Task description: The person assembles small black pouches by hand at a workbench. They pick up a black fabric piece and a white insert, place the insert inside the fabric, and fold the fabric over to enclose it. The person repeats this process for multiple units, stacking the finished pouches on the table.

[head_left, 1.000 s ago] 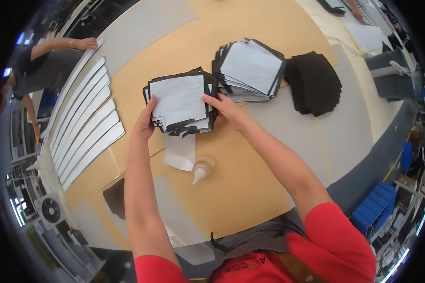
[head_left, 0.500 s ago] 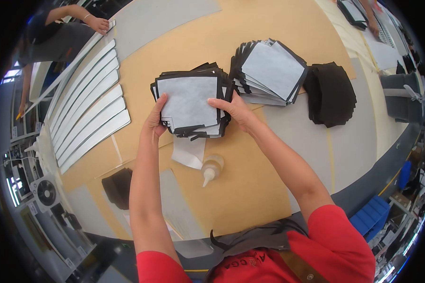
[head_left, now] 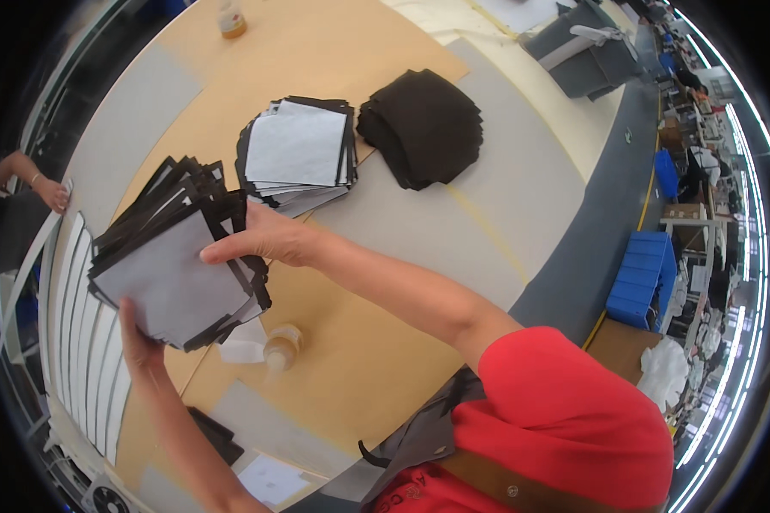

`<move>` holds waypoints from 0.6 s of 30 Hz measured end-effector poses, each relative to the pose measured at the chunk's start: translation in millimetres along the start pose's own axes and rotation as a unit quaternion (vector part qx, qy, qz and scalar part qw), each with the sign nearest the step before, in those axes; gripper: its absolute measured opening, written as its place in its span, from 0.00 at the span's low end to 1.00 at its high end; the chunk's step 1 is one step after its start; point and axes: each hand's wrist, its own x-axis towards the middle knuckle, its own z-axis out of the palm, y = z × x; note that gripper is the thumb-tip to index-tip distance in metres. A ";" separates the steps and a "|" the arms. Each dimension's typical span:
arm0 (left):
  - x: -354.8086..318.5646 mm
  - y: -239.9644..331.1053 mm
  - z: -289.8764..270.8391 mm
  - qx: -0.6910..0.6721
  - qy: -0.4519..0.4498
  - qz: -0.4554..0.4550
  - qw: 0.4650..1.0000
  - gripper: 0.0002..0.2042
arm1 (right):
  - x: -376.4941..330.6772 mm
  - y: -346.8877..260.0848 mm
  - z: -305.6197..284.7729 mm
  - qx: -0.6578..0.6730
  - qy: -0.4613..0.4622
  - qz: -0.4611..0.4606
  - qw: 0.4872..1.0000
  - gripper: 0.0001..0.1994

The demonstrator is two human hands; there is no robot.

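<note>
A thick stack of black-edged fabric panels [head_left: 167, 278] with pale grey-white faces is gripped between my two hands, tilted, at the left of the head view. My left hand [head_left: 139, 342] holds its near lower edge, thumb on the top face. At the right edge my right hand [head_left: 261, 235] clasps it, thumb lying across the top panel and the other fingers hidden. A second stack of similar pale panels [head_left: 293, 147] lies on the table just beyond, beside a pile of plain black pieces [head_left: 423, 128]. Near the held stack are a squeeze bottle [head_left: 283, 346] and a white sheet [head_left: 242, 344].
Long white strips [head_left: 85, 342] are laid out at the left, where another person's hand [head_left: 53, 196] touches one. Another bottle [head_left: 231, 21] stands far back. Dark pieces [head_left: 216, 436] lie near my left forearm. A grey bin [head_left: 583, 56] and blue crate [head_left: 640, 278] are at the right.
The view has swung, shifting the table's things across it. The held stack is now tilted and looks raised, still between both hands; my right thumb remains on its top face.
</note>
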 end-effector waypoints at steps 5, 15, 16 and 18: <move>-46.4 31.4 34.7 0.039 -0.005 0.026 0.999 0.38 | -42.6 -21.5 1.6 0.000 -0.023 -0.034 0.999 0.43; -160.7 -20.8 170.7 0.170 -0.107 -0.009 0.980 0.29 | -202.8 -0.5 -27.2 0.133 0.098 0.040 0.985 0.40; -168.2 -32.0 179.0 0.180 -0.131 -0.017 0.975 0.29 | -220.6 12.6 -32.9 0.150 0.120 0.039 0.981 0.40; -179.6 -60.2 186.2 0.191 -0.156 -0.047 0.968 0.29 | -258.1 30.6 -37.9 0.155 0.164 0.047 0.973 0.38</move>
